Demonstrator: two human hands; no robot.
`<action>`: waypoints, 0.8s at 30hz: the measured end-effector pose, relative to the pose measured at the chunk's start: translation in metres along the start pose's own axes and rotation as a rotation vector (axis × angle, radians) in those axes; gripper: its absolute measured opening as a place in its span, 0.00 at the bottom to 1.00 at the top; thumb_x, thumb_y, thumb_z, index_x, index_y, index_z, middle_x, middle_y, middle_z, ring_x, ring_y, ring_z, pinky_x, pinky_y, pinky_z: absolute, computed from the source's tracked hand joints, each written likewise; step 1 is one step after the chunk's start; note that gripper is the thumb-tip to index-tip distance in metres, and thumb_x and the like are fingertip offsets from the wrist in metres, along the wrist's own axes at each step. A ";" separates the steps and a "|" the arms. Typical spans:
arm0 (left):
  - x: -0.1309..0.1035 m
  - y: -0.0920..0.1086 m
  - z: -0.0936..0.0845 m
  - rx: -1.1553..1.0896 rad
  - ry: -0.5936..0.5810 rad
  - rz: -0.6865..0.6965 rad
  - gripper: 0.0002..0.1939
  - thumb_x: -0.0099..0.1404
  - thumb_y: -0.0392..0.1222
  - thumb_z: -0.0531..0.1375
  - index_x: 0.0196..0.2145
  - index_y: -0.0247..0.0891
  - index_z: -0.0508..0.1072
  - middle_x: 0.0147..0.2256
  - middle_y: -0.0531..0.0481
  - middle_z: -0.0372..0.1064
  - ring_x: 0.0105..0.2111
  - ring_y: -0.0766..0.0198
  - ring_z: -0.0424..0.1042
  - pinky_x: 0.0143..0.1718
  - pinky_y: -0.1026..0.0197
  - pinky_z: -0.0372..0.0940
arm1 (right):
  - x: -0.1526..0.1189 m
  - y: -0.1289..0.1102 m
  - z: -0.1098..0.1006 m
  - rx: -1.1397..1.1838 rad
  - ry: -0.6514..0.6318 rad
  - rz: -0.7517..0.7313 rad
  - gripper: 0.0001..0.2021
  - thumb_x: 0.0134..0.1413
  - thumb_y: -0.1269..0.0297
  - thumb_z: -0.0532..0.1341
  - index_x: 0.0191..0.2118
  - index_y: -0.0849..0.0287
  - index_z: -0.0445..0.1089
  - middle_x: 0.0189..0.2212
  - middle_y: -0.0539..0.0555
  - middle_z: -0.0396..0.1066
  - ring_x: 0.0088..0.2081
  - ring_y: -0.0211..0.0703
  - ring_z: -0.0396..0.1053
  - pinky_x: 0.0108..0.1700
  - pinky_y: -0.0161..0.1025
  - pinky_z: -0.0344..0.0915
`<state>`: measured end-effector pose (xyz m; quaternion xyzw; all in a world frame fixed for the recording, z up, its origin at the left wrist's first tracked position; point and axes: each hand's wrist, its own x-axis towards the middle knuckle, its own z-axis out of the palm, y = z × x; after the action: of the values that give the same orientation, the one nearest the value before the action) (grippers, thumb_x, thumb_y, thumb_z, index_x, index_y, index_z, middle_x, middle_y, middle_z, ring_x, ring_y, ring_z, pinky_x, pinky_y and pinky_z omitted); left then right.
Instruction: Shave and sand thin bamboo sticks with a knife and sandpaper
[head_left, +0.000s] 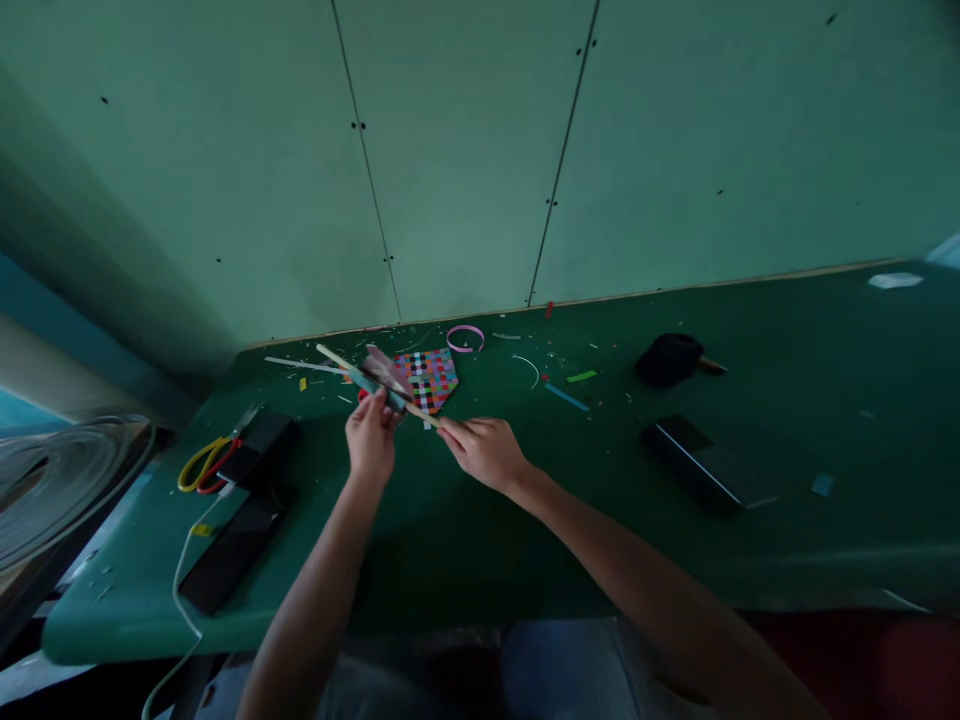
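A thin pale stick (337, 357) slants across in front of me, its far end up to the left. My right hand (486, 450) is closed on its near end. My left hand (372, 440) pinches a teal strip (365, 380) that lies along the stick's middle; whether it is wrapped around the stick I cannot tell. A pinkish flat piece (388, 368) sits against the stick just above the left fingers. Behind the hands, a multicoloured woven piece (427, 378) with a checkered pattern lies on the table, partly hidden. Something red shows beside the left fingertips.
On the green table (495, 560) lie scissors (206, 465), a black box (259, 447), a phone (234, 550) and a cable (180, 570) at left. A pink paper loop (466, 338) and several paper scraps lie behind. To the right are a black pouch-like thing (669, 360) and a dark case (705, 465).
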<state>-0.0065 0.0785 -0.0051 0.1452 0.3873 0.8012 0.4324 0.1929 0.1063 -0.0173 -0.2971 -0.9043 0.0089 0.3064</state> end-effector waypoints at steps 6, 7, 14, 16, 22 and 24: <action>-0.015 -0.017 0.012 0.024 -0.075 -0.048 0.13 0.53 0.39 0.76 0.28 0.34 0.76 0.23 0.56 0.72 0.22 0.72 0.72 0.32 0.67 0.69 | 0.001 0.004 -0.001 0.010 0.023 0.037 0.16 0.75 0.61 0.55 0.54 0.56 0.79 0.31 0.54 0.82 0.29 0.42 0.76 0.31 0.39 0.59; -0.011 -0.012 0.010 0.010 -0.047 -0.024 0.12 0.53 0.38 0.76 0.29 0.34 0.77 0.23 0.56 0.72 0.22 0.73 0.72 0.31 0.67 0.69 | 0.001 0.002 -0.001 0.017 0.017 0.030 0.16 0.75 0.61 0.55 0.53 0.56 0.79 0.31 0.55 0.82 0.29 0.42 0.76 0.31 0.39 0.59; 0.033 0.051 -0.020 -0.110 0.246 0.155 0.04 0.65 0.33 0.67 0.32 0.34 0.75 0.25 0.54 0.73 0.24 0.73 0.73 0.27 0.71 0.65 | -0.002 -0.011 -0.001 0.083 -0.072 -0.106 0.16 0.76 0.61 0.53 0.52 0.58 0.79 0.31 0.52 0.82 0.30 0.41 0.77 0.32 0.38 0.63; 0.039 0.061 -0.026 -0.141 0.291 0.172 0.05 0.67 0.32 0.65 0.32 0.34 0.75 0.25 0.55 0.72 0.23 0.73 0.73 0.27 0.71 0.64 | -0.003 -0.013 -0.002 0.066 -0.074 -0.123 0.17 0.76 0.61 0.53 0.51 0.58 0.79 0.30 0.51 0.82 0.30 0.40 0.77 0.32 0.38 0.63; 0.016 0.026 -0.009 -0.064 0.149 0.072 0.04 0.63 0.35 0.69 0.33 0.34 0.76 0.26 0.53 0.74 0.25 0.71 0.74 0.29 0.70 0.66 | -0.003 -0.008 0.001 0.034 -0.041 -0.070 0.17 0.76 0.61 0.53 0.51 0.58 0.79 0.31 0.51 0.82 0.29 0.40 0.77 0.31 0.38 0.61; -0.001 0.004 0.003 -0.037 0.054 0.004 0.08 0.58 0.36 0.73 0.31 0.34 0.76 0.23 0.56 0.71 0.22 0.72 0.71 0.29 0.69 0.66 | -0.002 -0.006 0.003 0.008 -0.012 -0.013 0.16 0.75 0.61 0.54 0.51 0.57 0.79 0.30 0.52 0.82 0.29 0.40 0.77 0.31 0.38 0.60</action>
<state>-0.0066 0.0780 0.0004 0.1161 0.3838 0.8128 0.4226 0.1895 0.1010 -0.0202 -0.2900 -0.9080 0.0126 0.3020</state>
